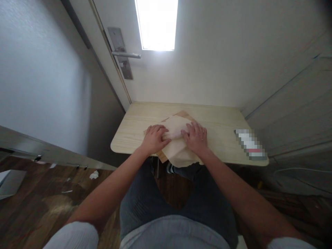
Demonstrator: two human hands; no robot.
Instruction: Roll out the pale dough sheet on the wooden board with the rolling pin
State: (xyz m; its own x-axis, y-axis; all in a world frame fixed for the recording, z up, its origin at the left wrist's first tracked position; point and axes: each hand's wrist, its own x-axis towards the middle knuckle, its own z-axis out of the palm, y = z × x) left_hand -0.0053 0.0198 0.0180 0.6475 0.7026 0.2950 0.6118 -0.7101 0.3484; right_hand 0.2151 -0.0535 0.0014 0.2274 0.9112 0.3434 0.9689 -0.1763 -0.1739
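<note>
A pale cream sheet (176,154), of paper or thin cloth, lies on the small wooden table, its near end hanging over the front edge. Under it, corners of a tan-brown sheet (183,113) stick out at the back and front left. Across the middle of the cream sheet runs a whitish raised fold or roll (175,133). My left hand (155,137) grips its left end with curled fingers, thumb on the near side. At the right end, my right hand (196,137) bends its fingers over the same fold. Whatever is inside the fold is hidden.
A blurred-out flat object (250,144), perhaps a phone, lies at the right end of the table (137,121). Behind stands a door with a metal handle (127,54) and a bright window (158,24). Crumpled white paper (94,175) lies on the floor at the left.
</note>
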